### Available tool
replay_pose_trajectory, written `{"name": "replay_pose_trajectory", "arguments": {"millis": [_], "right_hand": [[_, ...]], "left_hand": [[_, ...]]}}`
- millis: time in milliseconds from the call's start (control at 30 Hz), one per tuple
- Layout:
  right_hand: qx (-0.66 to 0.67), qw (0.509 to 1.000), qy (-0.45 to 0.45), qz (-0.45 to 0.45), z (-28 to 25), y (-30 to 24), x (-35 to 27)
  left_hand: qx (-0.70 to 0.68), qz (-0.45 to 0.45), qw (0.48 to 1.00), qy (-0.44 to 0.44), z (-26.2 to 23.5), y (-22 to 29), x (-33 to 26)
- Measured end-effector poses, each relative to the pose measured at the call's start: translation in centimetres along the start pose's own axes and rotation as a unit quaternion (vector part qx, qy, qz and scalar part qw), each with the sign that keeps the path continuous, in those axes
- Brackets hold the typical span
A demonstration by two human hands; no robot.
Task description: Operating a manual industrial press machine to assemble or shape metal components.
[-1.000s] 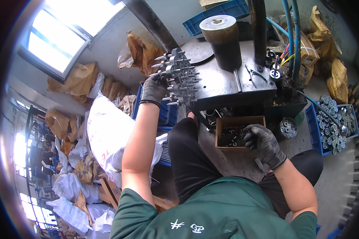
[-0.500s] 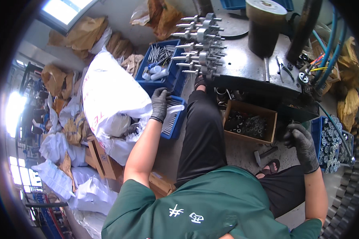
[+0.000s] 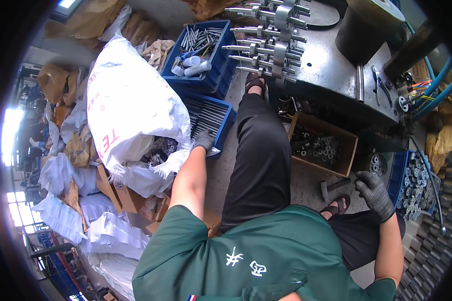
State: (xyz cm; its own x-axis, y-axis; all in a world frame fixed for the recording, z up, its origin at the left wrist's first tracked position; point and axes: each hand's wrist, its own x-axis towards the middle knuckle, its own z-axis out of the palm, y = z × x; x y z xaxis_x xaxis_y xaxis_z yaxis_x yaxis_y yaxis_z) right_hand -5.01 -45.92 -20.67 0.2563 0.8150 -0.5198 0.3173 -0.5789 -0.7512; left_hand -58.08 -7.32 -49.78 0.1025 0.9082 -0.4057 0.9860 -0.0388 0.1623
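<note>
My left hand point(image 3: 203, 140), in a grey glove, is curled at the edge of a blue tray point(image 3: 228, 124) that holds rows of thin metal rods point(image 3: 206, 113). Its fingertips are partly hidden. A white plastic flap point(image 3: 214, 151) bunches beside it and appears to be in its grip. Against that forearm leans a big white woven sack point(image 3: 135, 100), its mouth gaping over dark contents. On the other side, my right hand point(image 3: 375, 194), also gloved, hangs above my right thigh. Its fingers are loosely bent and apart, with nothing in them.
Shafts with round collars point(image 3: 278, 45) line the left edge of the metal bench point(image 3: 324, 65); pliers point(image 3: 380, 86) lie farther right. A box of small rings point(image 3: 347, 155) and a hammer point(image 3: 331, 189) are below. Blue crates point(image 3: 218, 70) point(image 3: 398, 168) hold metal parts. Sacks point(image 3: 110, 233) crowd the left.
My left hand has drawn back toward me, and the white flap has come off the tray, baring the rods. My right hand's fingers have loosened. The view has shifted.
</note>
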Motion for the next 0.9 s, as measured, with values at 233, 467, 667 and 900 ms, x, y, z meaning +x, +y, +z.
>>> {"name": "replay_pose_trajectory", "arguments": {"millis": [233,467,667,900], "right_hand": [[-0.255,0.959,-0.025,-0.123,0.2,1.2,1.2],[-0.308,0.948,-0.020,-0.076,-0.6,1.5,1.0],[-0.323,0.944,-0.021,-0.072,-0.6,2.8,2.1],[-0.332,0.941,-0.021,-0.058,-0.6,2.6,1.5]], "left_hand": [[0.041,-0.065,0.997,0.015,0.1,-0.3,1.9],[-0.049,-0.086,0.995,-0.017,1.7,-4.6,6.3],[-0.038,-0.091,0.995,-0.003,3.2,-9.1,6.8],[-0.063,-0.086,0.989,0.103,2.0,-6.2,3.8]]}}
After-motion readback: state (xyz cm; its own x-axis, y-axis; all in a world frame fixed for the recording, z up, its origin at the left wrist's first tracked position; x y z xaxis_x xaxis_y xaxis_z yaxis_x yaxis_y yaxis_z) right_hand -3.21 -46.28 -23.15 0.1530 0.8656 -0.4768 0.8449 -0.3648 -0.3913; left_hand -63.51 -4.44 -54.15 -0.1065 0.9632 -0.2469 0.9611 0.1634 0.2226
